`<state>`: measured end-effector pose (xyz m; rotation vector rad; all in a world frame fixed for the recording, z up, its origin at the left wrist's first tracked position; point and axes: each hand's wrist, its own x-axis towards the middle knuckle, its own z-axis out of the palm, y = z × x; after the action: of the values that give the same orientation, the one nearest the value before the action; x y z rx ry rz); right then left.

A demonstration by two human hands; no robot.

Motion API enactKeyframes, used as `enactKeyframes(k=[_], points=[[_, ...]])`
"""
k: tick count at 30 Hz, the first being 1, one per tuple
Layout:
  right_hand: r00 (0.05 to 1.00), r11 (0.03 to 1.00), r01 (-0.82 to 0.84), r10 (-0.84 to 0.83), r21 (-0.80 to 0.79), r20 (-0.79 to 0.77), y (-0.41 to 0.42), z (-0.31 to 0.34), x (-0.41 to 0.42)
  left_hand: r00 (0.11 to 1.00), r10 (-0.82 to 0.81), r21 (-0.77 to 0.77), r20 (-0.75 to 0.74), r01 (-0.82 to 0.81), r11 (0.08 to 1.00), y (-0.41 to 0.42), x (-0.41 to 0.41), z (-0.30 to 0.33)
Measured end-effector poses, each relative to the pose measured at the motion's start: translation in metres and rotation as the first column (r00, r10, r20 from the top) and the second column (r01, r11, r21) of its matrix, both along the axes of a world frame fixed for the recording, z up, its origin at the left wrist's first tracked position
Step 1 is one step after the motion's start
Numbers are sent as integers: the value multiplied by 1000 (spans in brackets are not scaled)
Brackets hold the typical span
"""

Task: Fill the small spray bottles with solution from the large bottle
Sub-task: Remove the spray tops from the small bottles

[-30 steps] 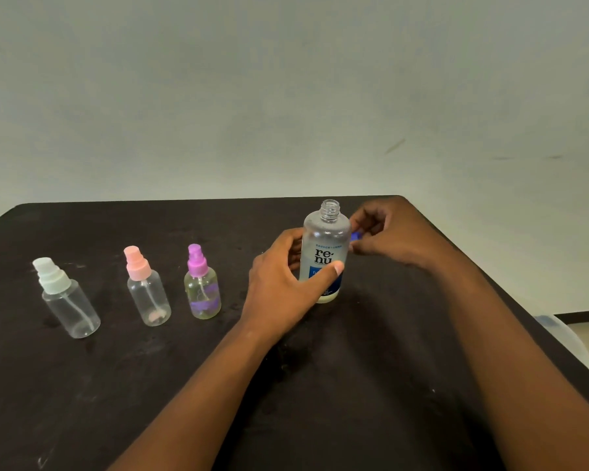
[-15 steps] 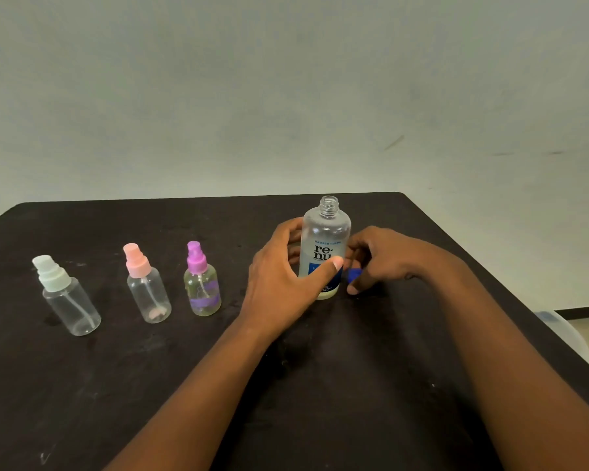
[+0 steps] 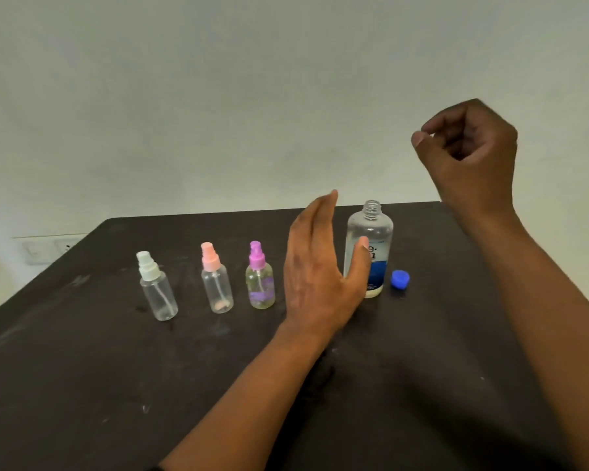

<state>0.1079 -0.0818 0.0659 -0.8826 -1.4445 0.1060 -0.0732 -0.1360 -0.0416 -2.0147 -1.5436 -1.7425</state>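
The large clear bottle (image 3: 371, 239) with a blue label stands uncapped on the dark table (image 3: 82, 385). Its blue cap (image 3: 400, 279) lies on the table just to its right. My left hand (image 3: 317, 266) hovers with straight fingers just left of the bottle, thumb in front of the label, gripping nothing. My right hand (image 3: 470, 154) is raised high above the table's right side, fingers loosely curled and empty. Three small spray bottles stand in a row to the left: white-capped (image 3: 155, 287), pink-capped (image 3: 216, 278) and purple-capped (image 3: 260, 277), the last holding some liquid.
A plain wall rises behind the table's far edge. A wall socket plate (image 3: 45, 249) shows at the left beyond the table. The table's right edge runs diagonally under my right forearm.
My right hand set the blue cap down beside the large bottle and rose high to the right. My left hand let go of the bottle and spread its fingers.
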Motion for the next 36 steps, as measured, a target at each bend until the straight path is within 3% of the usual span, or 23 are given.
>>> enactKeyframes(k=[3, 6, 10, 16, 22, 28, 36], points=[[998, 993, -42, 46, 114, -34, -19, 4, -35, 998, 37, 221, -53, -25, 975, -9, -16, 15], [988, 986, -153, 153, 65, 7, -36, -3, -68, 991, 101, 272, -86, -74, 959, -18, -42, 21], [958, 967, -216, 236, -133, 161, -44, -26, -113, 976, 170, 167, -134, -147, 975, -26, -77, 16], [874, 893, -175, 336, -415, 352, -38, -64, -156, 986, 126, -85, -111, -136, 987, -37, -100, 3], [899, 904, -130, 281, -406, 337, -41, -83, -172, 981, 120, -256, -155, -157, 954, -39, -102, -4], [929, 914, -167, 272, -370, 252, -46, -94, -171, 994, 99, -348, -36, -105, 932, -37, -107, -7], [941, 900, -189, 281, -394, 189, -48, -98, -160, 997, -12, -333, 73, 35, 942, -29, -106, -17]])
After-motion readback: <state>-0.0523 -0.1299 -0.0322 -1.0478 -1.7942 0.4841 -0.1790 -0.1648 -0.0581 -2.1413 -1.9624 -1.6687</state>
